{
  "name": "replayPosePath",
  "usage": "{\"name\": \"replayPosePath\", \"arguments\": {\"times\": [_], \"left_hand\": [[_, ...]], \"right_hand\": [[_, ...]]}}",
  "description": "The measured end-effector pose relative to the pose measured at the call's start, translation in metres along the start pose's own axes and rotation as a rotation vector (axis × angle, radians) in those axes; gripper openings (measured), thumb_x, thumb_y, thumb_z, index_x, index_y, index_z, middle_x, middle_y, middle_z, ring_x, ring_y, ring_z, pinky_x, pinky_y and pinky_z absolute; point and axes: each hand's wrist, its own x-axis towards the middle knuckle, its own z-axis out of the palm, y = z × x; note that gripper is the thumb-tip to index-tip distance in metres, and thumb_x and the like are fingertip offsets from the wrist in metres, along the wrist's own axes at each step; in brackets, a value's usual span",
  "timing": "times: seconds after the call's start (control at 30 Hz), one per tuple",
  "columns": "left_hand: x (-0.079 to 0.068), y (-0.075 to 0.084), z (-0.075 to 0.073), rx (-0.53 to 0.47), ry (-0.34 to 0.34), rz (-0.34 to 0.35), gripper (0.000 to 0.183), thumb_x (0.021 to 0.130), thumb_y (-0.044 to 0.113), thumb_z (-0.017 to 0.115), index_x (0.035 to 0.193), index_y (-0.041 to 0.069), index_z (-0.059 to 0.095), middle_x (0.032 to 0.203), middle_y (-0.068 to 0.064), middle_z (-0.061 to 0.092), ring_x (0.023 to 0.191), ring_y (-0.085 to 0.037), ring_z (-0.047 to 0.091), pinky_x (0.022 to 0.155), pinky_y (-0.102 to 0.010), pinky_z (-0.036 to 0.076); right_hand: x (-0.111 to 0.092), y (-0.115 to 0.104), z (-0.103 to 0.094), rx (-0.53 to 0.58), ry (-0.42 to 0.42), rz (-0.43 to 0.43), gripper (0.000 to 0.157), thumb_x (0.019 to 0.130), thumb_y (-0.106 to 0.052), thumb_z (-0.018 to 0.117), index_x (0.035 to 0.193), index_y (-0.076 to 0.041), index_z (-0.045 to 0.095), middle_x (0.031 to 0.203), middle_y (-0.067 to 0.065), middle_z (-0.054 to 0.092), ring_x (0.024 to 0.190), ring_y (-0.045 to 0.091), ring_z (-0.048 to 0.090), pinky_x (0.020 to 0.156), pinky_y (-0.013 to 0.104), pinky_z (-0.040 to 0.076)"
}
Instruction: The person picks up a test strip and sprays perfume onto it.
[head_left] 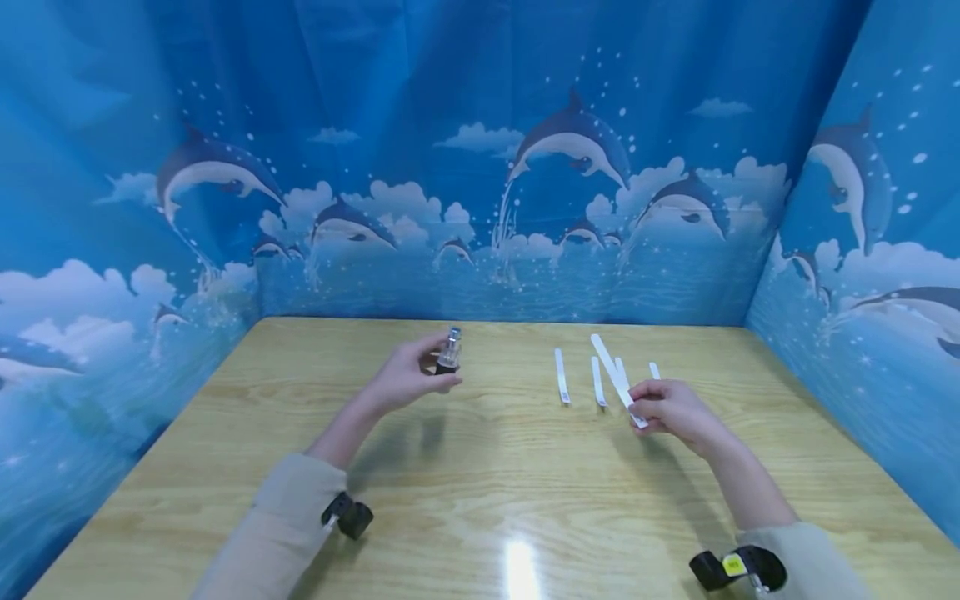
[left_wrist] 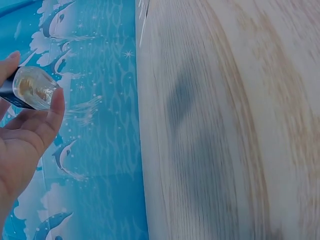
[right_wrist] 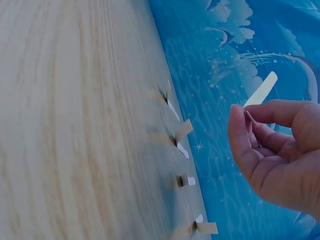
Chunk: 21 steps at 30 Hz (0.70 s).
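My left hand [head_left: 408,375] holds a small glass bottle [head_left: 450,354] above the table, thumb and fingers on its sides. In the head view it stands upright, with a silvery top, clear glass and a black lower part. The left wrist view shows the clear glass bottle [left_wrist: 37,89] against the fingertips, its black part by the hand [left_wrist: 25,145]. At the right, my right hand [head_left: 675,412] pinches a white paper strip [head_left: 611,371] near its lower end. That strip [right_wrist: 262,91] sticks up past the thumb and fingertips of the hand [right_wrist: 280,155] in the right wrist view.
Several more white paper strips [head_left: 562,377] lie spaced apart on the wooden table [head_left: 480,475], left of and behind the right hand. Their near ends are bent up, as on one strip [right_wrist: 184,130]. A blue dolphin-print curtain [head_left: 420,167] borders the table's back and sides.
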Motion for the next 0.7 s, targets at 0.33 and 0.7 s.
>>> {"name": "replayPosePath", "arguments": {"times": [0.33,0.7], "left_hand": [[0.002,0.003,0.008,0.007,-0.025,0.035,0.082,0.08,0.007,0.072,0.146,0.029,0.029,0.118,-0.021,0.053,0.094,-0.032,0.061,0.068,-0.033,0.054],[0.002,0.008,0.015,0.06,-0.086,0.06,0.075,0.081,0.006,0.071,0.144,0.024,0.034,0.115,-0.019,0.049,0.099,-0.031,0.06,0.067,-0.032,0.054]], "right_hand": [[-0.001,-0.008,0.014,-0.053,-0.027,0.033,0.025,0.088,0.001,0.052,0.107,0.016,0.049,0.085,0.012,0.057,0.07,0.014,0.058,0.064,0.029,0.052],[0.001,-0.013,0.027,-0.083,-0.075,0.019,0.02,0.089,-0.008,0.057,0.099,0.009,0.054,0.077,0.007,0.056,0.064,0.013,0.054,0.06,0.03,0.05]]}}
